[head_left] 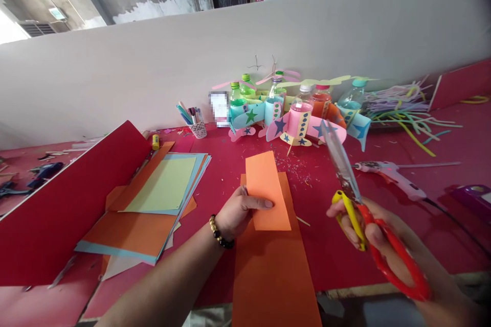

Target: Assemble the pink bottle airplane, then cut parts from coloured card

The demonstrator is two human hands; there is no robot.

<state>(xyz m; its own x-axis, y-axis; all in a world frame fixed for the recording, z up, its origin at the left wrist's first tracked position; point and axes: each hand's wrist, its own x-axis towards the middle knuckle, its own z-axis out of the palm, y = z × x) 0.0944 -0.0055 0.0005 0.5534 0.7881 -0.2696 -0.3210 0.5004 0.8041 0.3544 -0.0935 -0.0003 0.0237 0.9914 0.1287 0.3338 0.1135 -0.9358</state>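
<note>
My left hand point(241, 210), with a beaded bracelet at the wrist, grips a rectangular piece of orange paper point(264, 176), thumb on top. Beneath it a longer orange sheet point(274, 276) lies on the red table and reaches past its front edge. On the right, my right hand point(378, 230) is wrapped round the scissors point(355, 202), which have one yellow and one red handle loop. Their blades point up and away from me, apart from the paper, and look nearly closed.
Coloured paper sheets point(153, 199) lie stacked at left beside a red divider board point(76, 204). Bottle-and-paper planes point(301, 115) stand along the back wall near a pen cup point(198, 129). At right are a glue gun point(395, 176) and pipe cleaners point(402, 107).
</note>
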